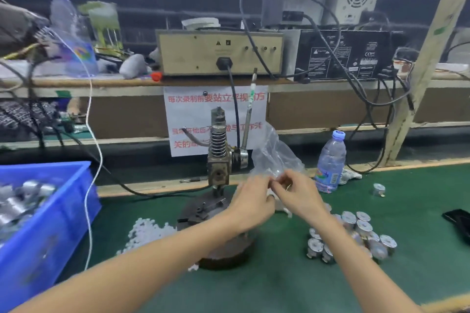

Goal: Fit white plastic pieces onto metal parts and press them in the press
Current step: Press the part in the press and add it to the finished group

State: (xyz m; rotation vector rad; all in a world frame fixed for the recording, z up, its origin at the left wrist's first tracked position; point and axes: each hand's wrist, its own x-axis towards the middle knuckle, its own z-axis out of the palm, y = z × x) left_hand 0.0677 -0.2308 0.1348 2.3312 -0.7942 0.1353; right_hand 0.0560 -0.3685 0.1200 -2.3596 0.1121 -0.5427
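Note:
A small hand press point(219, 160) with a spring and a lever stands on a round dark base point(223, 249) in the middle of the green mat. Just to its right, my left hand point(250, 201) and my right hand point(300, 195) meet, both pinching the lower edge of a clear plastic bag point(274, 155) that rises above them. White plastic pieces point(147, 231) lie heaped to the left of the base. Several round metal parts point(356, 234) are clustered to the right, under my right forearm. One more metal part point(379, 189) sits apart, farther right.
A blue crate point(50, 223) of metal parts stands at the left. A water bottle point(330, 162) stands right of the press, with a white cloth beside it. A black object point(457, 221) lies at the right edge. Cables and electrical boxes point(221, 52) fill the shelf behind.

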